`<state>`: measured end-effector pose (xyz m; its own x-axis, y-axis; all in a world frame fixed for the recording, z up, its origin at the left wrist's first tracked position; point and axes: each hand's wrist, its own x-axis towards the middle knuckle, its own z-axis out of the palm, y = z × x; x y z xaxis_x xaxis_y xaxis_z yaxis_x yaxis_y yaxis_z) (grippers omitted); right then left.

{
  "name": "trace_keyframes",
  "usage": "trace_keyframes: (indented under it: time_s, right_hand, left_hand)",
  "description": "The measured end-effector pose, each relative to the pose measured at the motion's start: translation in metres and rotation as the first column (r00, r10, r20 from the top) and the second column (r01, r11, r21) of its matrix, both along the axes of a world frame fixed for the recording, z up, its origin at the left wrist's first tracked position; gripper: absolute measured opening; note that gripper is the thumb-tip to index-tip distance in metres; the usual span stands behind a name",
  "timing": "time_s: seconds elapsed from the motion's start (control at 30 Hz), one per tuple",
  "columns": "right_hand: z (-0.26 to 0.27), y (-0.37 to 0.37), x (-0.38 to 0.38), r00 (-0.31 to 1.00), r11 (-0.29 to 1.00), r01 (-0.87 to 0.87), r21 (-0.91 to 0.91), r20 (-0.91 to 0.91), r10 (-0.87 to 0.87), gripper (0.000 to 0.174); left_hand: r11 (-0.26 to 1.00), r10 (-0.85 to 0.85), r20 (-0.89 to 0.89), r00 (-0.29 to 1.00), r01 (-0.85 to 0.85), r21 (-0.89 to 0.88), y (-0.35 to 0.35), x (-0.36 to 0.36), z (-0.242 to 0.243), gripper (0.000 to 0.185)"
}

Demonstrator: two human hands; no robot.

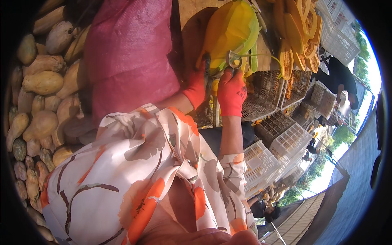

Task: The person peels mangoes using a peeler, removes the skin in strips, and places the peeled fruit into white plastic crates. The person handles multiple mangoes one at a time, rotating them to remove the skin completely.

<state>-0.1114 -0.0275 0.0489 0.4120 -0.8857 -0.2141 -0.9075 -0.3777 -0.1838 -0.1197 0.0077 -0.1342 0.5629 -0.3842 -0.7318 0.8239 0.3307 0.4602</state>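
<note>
A large squash (229,33), partly peeled to yellow-orange flesh with green skin at its lower right, lies on a wooden board (196,12). My left hand (197,84), in a red glove with dark fingers, rests against the squash's lower left end. In my right hand (231,92), also red-gloved, is a peeler with a U-shaped metal head (234,58), held at the squash's near end. A long thin green strip of peel (266,55) curves off to the right from the peeler. More peel strips hang beside the squash.
Halved orange squashes (301,33) are piled at the right of the board. Plastic crates (265,92) stand below and to the right, some with peel. Whole squashes (43,82) are heaped at left, beside a pink woven sack (131,55). Co-workers (340,79) are farther off.
</note>
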Motion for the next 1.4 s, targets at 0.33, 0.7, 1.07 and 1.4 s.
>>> trace_keyframes:
  time_s: [0.33, 0.7, 1.07, 1.4]
  right_hand:
    - [0.055, -0.045, 0.007, 0.994, 0.994, -0.094, 0.055, 0.061, 0.09, 0.033]
    - [0.035, -0.14, 0.069, 0.95, 0.976, -0.215, -0.041, -0.242, 0.199, 0.053]
    - [0.023, 0.053, -0.037, 0.993, 0.969, -0.02, 0.248, -0.112, 0.049, 0.04]
    - [0.056, -0.095, 0.064, 0.984, 0.983, -0.169, -0.07, -0.076, 0.164, 0.042]
  left_hand:
    - [0.987, -0.031, 0.265, 0.964, -0.013, 0.163, 0.007, 0.012, 0.032, 0.058]
    - [0.901, -0.193, 0.174, 0.966, 0.105, 0.421, 0.003, -0.006, 0.024, 0.064]
    - [0.991, -0.061, 0.021, 0.998, 0.063, -0.119, 0.003, 0.015, 0.041, 0.052]
    - [0.994, 0.105, -0.031, 0.994, -0.106, -0.034, 0.008, 0.016, 0.059, 0.052]
